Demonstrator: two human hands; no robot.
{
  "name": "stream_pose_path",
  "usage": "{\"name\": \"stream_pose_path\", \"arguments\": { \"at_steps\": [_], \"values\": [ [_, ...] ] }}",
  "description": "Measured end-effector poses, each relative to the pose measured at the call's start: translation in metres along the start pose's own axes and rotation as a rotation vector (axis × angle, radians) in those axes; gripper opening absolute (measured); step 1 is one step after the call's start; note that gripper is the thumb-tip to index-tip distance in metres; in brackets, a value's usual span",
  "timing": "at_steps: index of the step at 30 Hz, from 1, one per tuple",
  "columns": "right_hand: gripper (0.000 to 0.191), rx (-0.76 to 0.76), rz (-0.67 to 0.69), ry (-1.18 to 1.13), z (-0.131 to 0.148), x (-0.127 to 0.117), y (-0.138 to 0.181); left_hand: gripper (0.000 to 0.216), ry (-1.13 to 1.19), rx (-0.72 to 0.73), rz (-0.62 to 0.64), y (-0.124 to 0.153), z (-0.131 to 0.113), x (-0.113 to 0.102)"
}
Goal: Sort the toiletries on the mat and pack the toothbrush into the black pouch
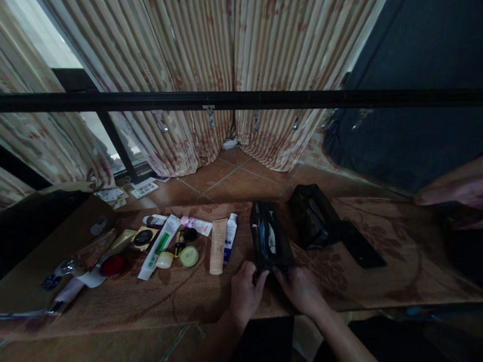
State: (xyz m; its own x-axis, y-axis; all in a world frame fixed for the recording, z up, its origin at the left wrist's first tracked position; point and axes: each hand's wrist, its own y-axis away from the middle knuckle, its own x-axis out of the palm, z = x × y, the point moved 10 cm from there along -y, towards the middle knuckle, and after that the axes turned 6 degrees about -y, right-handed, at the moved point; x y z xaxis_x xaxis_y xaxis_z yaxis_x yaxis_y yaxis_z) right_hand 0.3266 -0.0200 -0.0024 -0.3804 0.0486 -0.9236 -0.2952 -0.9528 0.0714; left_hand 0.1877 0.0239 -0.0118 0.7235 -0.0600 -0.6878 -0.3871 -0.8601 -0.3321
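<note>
Black pouch lies on a brown patterned mat, its near end gripped by both hands: left hand and right hand, close together. Just left lie a beige tube and a white tube. A second black bag sits right.

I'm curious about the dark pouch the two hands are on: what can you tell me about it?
The black pouch looks like glossy, partly see-through plastic, oblong, standing on its long edge on the brown patterned mat. Something pale shows through its side. The left hand and the right hand both grip its near end. A row of cosmetics lies to its left, a second dark pouch to its right.
</note>
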Motion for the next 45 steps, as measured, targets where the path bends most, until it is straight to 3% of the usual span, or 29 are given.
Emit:
{"name": "stream_pose_path", "arguments": {
  "at_steps": [10, 21, 29, 38, 45],
  "values": [
    [0.052, 0.081, -0.03, 0.091, 0.001, -0.002, 0.0, 0.021, 0.022, 0.085, 0.079, -0.003, -0.009, 0.005],
    [0.053, 0.146, 0.007, 0.113, 0.003, 0.002, 0.0, 0.025, 0.001, 0.082, 0.112, -0.004, -0.009, 0.008],
    [0.052, 0.095, 0.039, 0.038, -0.006, -0.004, 0.005, 0.017, -0.026, -0.056, 0.028, -0.002, 0.004, 0.0],
    [0.036, 0.151, 0.192, 0.034, -0.019, 0.01, 0.006, 0.055, 0.021, -0.128, 0.123, -0.005, 0.007, 0.009],
    [0.032, 0.144, 0.199, -0.003, -0.021, 0.007, 0.004, 0.055, -0.023, -0.113, 0.178, -0.009, 0.01, 0.019]
  ]
}}
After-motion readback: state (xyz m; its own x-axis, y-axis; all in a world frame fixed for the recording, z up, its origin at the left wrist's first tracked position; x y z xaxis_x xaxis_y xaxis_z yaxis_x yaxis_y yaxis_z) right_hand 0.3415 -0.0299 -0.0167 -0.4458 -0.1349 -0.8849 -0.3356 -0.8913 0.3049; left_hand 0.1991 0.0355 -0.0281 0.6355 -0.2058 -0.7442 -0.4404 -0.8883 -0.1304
